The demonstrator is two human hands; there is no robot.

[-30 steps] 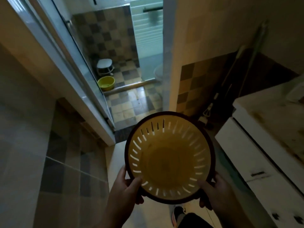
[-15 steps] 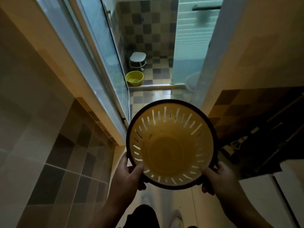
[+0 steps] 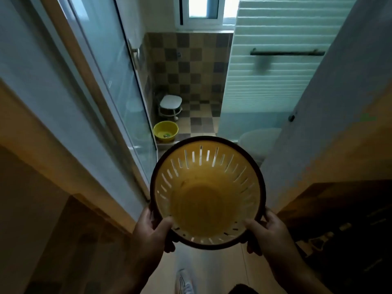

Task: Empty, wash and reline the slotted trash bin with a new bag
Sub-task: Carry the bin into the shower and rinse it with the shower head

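Slotted bin (image 3: 206,194) held between both hands, mouth up. Left hand (image 3: 151,230), right hand (image 3: 266,231): thumbs over near rim, fingers curled beneath.

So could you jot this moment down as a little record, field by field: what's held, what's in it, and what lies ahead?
held: slotted trash bin, yellow with a dark rim
grip: left hand and right hand grip the near rim, thumbs inside
bin contents: no bag, no trash visible
place: doorway facing a tiled bathroom
ahead on floor: yellow basin, white stool
also ahead: toilet, window
below: one shoe
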